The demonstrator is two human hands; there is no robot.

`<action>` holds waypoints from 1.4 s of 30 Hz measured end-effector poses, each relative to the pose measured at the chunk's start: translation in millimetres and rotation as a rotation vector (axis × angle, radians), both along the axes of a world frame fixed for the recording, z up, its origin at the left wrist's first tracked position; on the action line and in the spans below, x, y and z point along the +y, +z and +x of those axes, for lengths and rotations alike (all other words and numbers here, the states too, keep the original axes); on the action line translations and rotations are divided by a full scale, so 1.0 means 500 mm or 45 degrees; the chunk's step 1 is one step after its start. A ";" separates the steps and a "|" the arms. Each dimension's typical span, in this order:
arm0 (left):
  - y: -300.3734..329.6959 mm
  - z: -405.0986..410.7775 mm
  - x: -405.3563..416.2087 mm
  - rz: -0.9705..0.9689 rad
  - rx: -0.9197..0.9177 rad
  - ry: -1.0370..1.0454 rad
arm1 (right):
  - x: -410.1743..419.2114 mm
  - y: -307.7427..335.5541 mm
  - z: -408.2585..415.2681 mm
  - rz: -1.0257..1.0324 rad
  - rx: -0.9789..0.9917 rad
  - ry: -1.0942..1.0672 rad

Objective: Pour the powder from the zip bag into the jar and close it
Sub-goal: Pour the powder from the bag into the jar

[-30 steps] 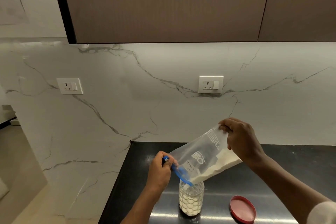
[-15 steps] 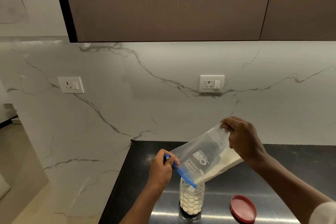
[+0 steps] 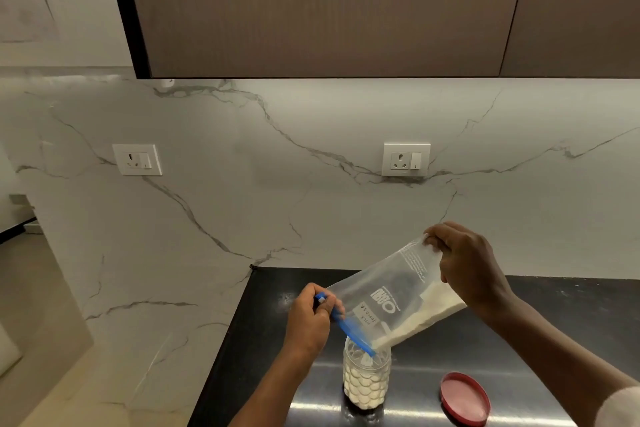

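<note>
A clear zip bag (image 3: pixel 398 291) with a blue zip strip is tilted mouth-down over a clear dimpled jar (image 3: pixel 366 381) on the black counter. White powder lies along the bag's lower edge and reaches the jar's mouth. The jar is more than half full of powder. My left hand (image 3: pixel 310 317) pinches the blue zip end of the bag just above the jar. My right hand (image 3: pixel 464 263) grips the bag's raised bottom corner, higher and to the right. A red lid (image 3: pixel 464 398) lies flat on the counter right of the jar.
The black counter (image 3: pixel 519 340) ends at a left edge just beside the jar, with pale floor beyond. A marble backsplash carries two sockets (image 3: pixel 406 159). Brown wall cabinets (image 3: pixel 311 7) hang overhead.
The bag stays tilted over the jar in both hands, and its powder has slid a little further toward the mouth. The view has shifted slightly.
</note>
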State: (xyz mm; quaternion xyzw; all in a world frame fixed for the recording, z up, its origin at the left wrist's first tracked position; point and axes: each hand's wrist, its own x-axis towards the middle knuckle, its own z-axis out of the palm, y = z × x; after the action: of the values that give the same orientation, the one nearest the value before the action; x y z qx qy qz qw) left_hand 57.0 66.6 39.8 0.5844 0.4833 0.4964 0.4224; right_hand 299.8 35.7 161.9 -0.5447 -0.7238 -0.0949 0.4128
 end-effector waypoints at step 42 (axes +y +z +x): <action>0.022 0.012 -0.005 -0.005 -0.048 -0.006 | 0.000 0.008 0.003 0.054 -0.040 -0.008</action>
State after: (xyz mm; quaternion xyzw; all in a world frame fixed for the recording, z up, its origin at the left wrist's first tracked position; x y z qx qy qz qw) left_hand 63.1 64.1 50.8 0.5754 0.4748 0.5054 0.4336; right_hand 301.4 35.7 165.7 -0.5366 -0.7263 -0.1202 0.4124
